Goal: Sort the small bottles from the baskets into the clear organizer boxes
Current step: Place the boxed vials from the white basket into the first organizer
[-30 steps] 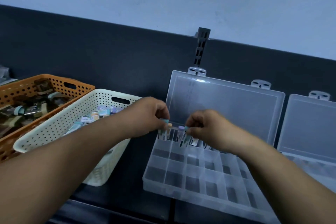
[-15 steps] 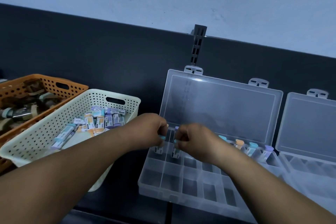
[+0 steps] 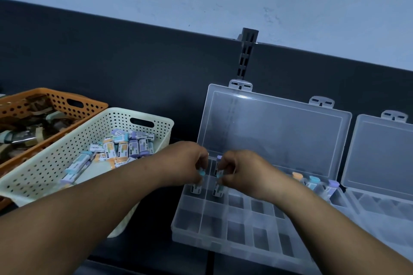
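Note:
A clear organizer box (image 3: 223, 232) lies open in front of me, its lid (image 3: 272, 131) leaning against the back panel. My left hand (image 3: 187, 163) pinches a teal-capped bottle (image 3: 197, 185) standing in a far-left compartment. Right beside it, my right hand (image 3: 241, 172) grips another teal-capped bottle (image 3: 218, 188) in the neighbouring compartment; a purple-capped bottle (image 3: 218, 159) stands just behind its fingers. Three bottles with orange (image 3: 297, 176), teal (image 3: 312, 182) and purple (image 3: 331, 187) caps stand in the back row at the right. The cream basket (image 3: 55, 163) holds several small bottles (image 3: 125, 147).
An orange basket (image 3: 73, 100) with dark items sits at far left behind the cream one. A second clear organizer box (image 3: 380, 205) stands open at the right edge. A dark panel and a slotted bracket (image 3: 247, 51) rise behind the boxes.
Both hands have shifted left along the box and lowered their bottles into the far-left compartments. Three bottles in the back row at the right have come into view.

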Tool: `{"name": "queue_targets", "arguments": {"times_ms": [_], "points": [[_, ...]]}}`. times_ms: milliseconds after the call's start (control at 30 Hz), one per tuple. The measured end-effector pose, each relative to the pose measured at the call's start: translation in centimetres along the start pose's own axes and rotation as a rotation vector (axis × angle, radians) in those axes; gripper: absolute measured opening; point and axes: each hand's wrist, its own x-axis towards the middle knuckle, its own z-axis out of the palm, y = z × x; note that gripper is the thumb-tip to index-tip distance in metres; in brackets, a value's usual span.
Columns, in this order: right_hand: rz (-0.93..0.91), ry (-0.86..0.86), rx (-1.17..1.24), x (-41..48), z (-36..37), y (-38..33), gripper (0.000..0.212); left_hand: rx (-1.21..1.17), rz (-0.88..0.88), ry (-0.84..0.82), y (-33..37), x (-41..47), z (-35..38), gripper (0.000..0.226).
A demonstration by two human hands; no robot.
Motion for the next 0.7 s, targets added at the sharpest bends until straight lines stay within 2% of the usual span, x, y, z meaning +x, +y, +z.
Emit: {"name": "queue_targets", "arguments": {"times_ms": [67, 267, 400, 500, 567, 633, 700], "points": [[-0.020, 0.025, -0.017, 0.2, -0.5, -0.3, 0.018, -0.007, 0.003, -0.005, -0.1, -0.2, -0.2, 0.030], [-0.095, 0.085, 0.028, 1.4, -1.6, -2.4, 0.011, -0.049, 0.006, 0.007, -0.6, -1.7, -1.3, 0.037], [-0.150, 0.092, 0.033, 2.4, -1.7, -4.5, 0.013, -0.094, -0.013, 0.094, -1.8, -3.2, -3.6, 0.036], [-0.199, 0.082, -0.057, 3.4, -1.5, -6.7, 0.014, -0.113, -0.093, 0.220, -4.2, -4.5, -5.9, 0.029], [-0.238, 0.100, -0.118, 4.2, -1.0, -8.2, 0.018, -0.008, -0.163, 0.266, -6.5, -5.4, -7.0, 0.027], [-0.267, 0.095, -0.157, 5.2, -0.1, -9.6, 0.026, 0.086, -0.249, 0.246, -8.8, -6.3, -7.4, 0.030], [-0.283, 0.055, -0.224, 6.5, 1.0, -11.1, 0.040, 0.076, -0.322, 0.178, -10.9, -7.3, -7.3, 0.035]]}}
